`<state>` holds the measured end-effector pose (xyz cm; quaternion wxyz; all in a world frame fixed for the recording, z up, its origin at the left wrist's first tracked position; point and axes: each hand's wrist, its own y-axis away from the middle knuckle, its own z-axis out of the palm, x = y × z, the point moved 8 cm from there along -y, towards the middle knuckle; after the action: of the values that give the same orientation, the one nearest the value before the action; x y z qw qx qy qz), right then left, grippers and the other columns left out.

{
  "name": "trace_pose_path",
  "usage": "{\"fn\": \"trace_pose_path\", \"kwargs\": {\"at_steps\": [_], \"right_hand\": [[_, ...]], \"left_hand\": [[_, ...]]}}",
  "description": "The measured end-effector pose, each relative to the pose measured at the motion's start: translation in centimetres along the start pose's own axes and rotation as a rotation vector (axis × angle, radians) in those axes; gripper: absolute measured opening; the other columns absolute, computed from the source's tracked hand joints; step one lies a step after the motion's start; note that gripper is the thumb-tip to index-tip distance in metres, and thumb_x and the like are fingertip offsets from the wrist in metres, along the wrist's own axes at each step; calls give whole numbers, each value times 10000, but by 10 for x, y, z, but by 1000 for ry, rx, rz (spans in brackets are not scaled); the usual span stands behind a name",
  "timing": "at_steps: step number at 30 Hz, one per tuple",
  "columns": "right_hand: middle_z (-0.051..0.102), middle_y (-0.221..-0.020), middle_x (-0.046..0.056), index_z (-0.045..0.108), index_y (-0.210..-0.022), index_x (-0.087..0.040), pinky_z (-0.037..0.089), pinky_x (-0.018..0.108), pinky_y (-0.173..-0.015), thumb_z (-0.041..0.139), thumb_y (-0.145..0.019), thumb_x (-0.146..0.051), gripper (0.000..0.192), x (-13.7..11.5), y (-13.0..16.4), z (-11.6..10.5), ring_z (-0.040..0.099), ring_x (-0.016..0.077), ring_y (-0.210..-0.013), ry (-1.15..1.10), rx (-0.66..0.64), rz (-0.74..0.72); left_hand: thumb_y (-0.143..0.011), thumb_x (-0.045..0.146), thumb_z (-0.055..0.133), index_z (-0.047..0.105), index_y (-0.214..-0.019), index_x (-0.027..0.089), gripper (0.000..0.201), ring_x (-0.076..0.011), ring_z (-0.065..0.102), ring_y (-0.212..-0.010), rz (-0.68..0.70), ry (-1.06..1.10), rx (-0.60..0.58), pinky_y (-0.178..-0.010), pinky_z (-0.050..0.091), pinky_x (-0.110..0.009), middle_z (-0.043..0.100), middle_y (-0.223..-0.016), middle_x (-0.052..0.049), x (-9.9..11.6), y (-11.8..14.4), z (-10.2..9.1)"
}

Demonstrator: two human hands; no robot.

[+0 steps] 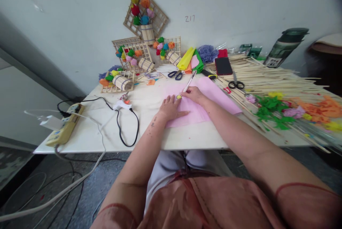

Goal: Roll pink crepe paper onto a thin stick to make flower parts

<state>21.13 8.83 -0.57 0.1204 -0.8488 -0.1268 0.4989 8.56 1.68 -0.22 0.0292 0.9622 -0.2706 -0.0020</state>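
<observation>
head view: the pink sheet [211,97] lies flat on the white table [107,133], near its front edge, and serves as the landmark here. the left hand [171,108] rests palm down on the sheet's left part, fingers pressed flat and slightly spread, with a small yellow round thing [179,97] at its fingertips. the right hand [194,94] sits on the sheet just beside the left hand, fingers pinching a white pen [189,81] whose tip meets the sheet by the yellow thing; the pen slants up and away from the person.

just beyond the sheet's far edge lie blue-handled scissors [175,74] and a folded stack of yellow, orange and green sheets [191,60]. right of the sheet a dark phone [223,66] and black-handled scissors [236,84] rest on a wide spread of bamboo sticks [272,76], and further right are heaps of green, orange and yellow paper bits [280,111]. left of the sheet a white glue gun [121,105] lies with its black cord looping towards the table's front edge, and well left a yellow power strip [64,131] sits at the table's corner. behind the sheet, against the wall, stand small stick lattices with paper flowers [139,49]. nothing covers the hands; both forearms cross the table's front edge onto the sheet.
</observation>
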Motion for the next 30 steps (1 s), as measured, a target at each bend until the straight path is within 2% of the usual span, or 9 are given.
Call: {"fn": "trace_pose_path", "kwargs": {"at_steps": [10,21,30], "right_hand": [[712,-795,53,709,-840,-161,489,255,-655,648,-685,-401,292,5,0,4,639,165,-737,93,-32,22],[717,-814,51,709,-832,-168,490,254,-654,648,-684,-424,302,0,2,3,646,173,-755,148,-33,30],[718,-829,55,713,-834,-167,484,254,-660,655,-675,-437,319,-4,4,5,642,171,-752,179,-56,20]], "left_hand": [[-742,776,287,187,-1438,199,910,-337,107,-1362,10,67,-51,-1075,142,-446,132,-1506,-120,-5,-1,2],[-767,736,323,253,-1414,195,846,-301,149,-1362,5,107,8,-1081,156,-408,211,-1490,-104,-9,-4,2],[-779,719,339,280,-1405,212,807,-291,166,-1359,7,87,21,-1080,163,-394,213,-1491,-88,-10,-6,3]]}}
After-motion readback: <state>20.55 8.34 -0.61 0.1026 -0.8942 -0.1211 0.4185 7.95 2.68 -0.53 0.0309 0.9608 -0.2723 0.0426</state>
